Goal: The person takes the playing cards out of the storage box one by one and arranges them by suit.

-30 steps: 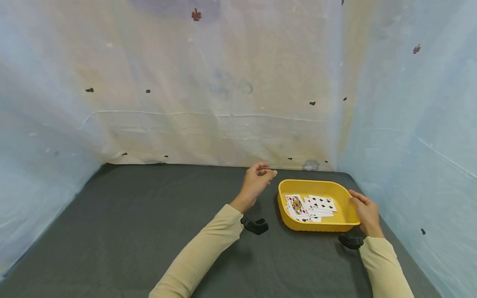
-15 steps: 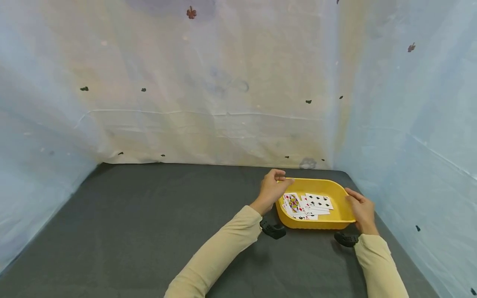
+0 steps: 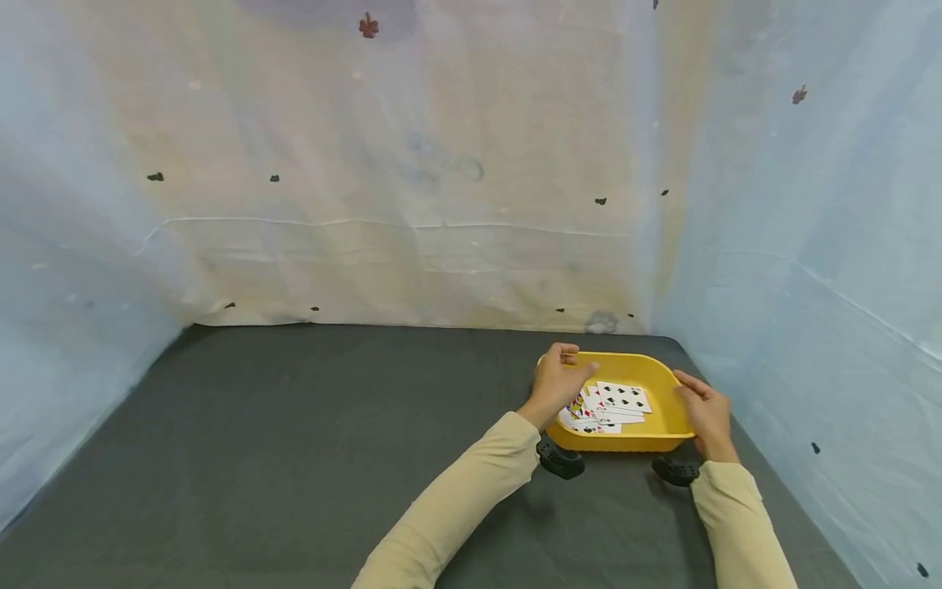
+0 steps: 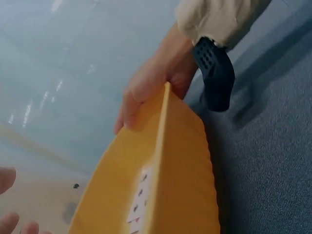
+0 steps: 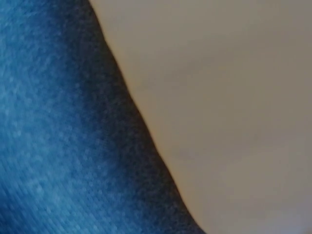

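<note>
A yellow tray (image 3: 666, 425) stands on the dark mat near the right wall, and several playing cards (image 3: 616, 400) lie face up in it. My right hand (image 3: 704, 411) grips the tray's right rim; in the left wrist view the right hand (image 4: 146, 87) shows there behind the tray's rim (image 4: 161, 161). My left hand (image 3: 562, 379) hovers over the tray's left end with its fingers curled toward the thumb. Whether it pinches a card is not visible. The right wrist view is a close blur of a pale surface and the mat.
The dark grey mat (image 3: 309, 442) spreads wide to the left of the tray. Pale cloth walls (image 3: 412, 180) close in the back and both sides, the right one close to the tray. Black wrist mounts (image 3: 561, 460) sit under both forearms.
My left hand has travelled right, from beside the tray to over its left end. The right hand has kept its hold on the right rim.
</note>
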### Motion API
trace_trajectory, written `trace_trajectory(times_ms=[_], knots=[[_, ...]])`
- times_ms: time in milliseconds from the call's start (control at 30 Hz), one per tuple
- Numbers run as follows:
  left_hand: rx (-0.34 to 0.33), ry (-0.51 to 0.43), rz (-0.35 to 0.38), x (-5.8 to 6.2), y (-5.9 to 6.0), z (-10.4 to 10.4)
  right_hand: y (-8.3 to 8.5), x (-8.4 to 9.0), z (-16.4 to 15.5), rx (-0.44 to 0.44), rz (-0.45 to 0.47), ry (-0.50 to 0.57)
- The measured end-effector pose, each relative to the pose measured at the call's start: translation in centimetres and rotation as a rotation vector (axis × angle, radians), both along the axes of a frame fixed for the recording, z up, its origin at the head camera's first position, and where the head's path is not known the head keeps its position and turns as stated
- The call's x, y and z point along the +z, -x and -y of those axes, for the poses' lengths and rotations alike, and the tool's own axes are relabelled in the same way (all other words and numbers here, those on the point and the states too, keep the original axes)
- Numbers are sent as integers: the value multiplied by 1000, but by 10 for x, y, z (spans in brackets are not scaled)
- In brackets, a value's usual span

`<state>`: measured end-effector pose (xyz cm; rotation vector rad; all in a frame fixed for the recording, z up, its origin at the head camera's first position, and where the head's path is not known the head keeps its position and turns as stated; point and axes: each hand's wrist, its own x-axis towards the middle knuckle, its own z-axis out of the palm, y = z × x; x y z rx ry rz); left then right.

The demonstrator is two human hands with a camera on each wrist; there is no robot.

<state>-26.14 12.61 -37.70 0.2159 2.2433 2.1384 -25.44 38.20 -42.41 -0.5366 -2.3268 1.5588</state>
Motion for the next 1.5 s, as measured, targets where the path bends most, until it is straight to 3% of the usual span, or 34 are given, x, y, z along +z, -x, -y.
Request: trace_trajectory(times_ms=[167,533,833,1100,1500], knots=[[-38,5,2,-7,4,-8,-1,1,3,0,-1,16],[-65,191,-6,-18,11,-20,-3,1,4,-4,21,-1],[-83,407,-48,-21,9,-24,-4,-1,4,-38,26,-7],[-51,579,-19,-25,10,-28,-8,2,6,-29,23,17],[-38,629,26,-33,14,-31,-9,0,5,1,-17,-3]])
